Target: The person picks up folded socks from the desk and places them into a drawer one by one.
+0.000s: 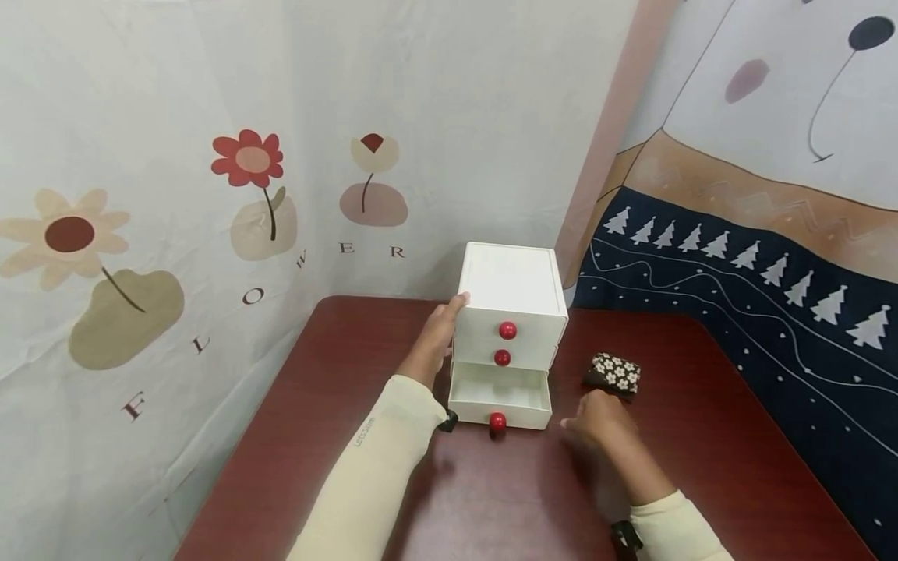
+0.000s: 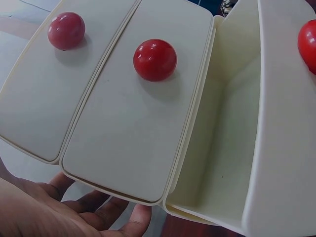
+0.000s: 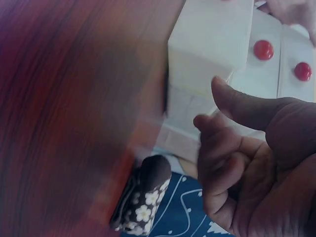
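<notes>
A small white drawer cabinet (image 1: 515, 276) with red ball knobs stands on the table. Its bottom drawer (image 1: 522, 416) is pulled out and looks bare inside, while the two upper drawers are closed. My left hand (image 1: 431, 339) rests on the cabinet's left side, thumb near the top edge; in the left wrist view its fingers (image 2: 106, 212) lie along the side wall. To the right of the pulled-out drawer, my right hand (image 1: 605, 419) hovers with loosely bent fingers and nothing in them. Just beyond it lies a dark pouch-like item (image 1: 617, 374) with white flowers.
The dark red table (image 1: 337, 389) extends around the cabinet. Behind it hangs a pale cloth (image 1: 435, 117) printed with flowers and letters. A navy cloth (image 1: 673, 273) with white trees borders the right side.
</notes>
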`<action>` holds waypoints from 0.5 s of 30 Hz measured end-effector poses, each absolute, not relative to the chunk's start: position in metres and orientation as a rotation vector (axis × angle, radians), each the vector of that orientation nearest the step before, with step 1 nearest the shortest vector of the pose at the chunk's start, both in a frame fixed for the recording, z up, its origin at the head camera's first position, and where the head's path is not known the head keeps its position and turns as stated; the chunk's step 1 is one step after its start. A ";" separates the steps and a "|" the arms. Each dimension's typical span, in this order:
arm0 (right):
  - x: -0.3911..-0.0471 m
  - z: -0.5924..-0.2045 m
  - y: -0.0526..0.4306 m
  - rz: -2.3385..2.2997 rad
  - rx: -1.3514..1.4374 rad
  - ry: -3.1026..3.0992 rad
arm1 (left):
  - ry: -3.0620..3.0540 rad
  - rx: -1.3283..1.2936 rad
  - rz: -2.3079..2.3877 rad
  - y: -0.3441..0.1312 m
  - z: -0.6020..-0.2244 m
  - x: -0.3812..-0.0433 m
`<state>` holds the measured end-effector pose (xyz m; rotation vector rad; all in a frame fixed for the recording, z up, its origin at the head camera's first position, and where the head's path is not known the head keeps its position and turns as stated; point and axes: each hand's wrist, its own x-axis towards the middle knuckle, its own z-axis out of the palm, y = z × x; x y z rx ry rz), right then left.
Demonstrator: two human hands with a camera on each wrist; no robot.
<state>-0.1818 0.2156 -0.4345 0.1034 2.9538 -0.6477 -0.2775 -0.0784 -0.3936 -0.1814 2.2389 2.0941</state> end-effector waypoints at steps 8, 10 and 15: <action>-0.196 -0.439 0.240 -0.735 0.109 3.088 | 2.242 -0.199 2.083 -0.079 -0.390 -0.277; -0.201 -0.441 0.246 -0.768 0.153 3.094 | 2.236 -0.196 2.081 -0.079 -0.389 -0.277; -0.216 -0.443 0.261 -0.837 0.201 3.052 | 2.231 -0.188 2.083 -0.078 -0.390 -0.276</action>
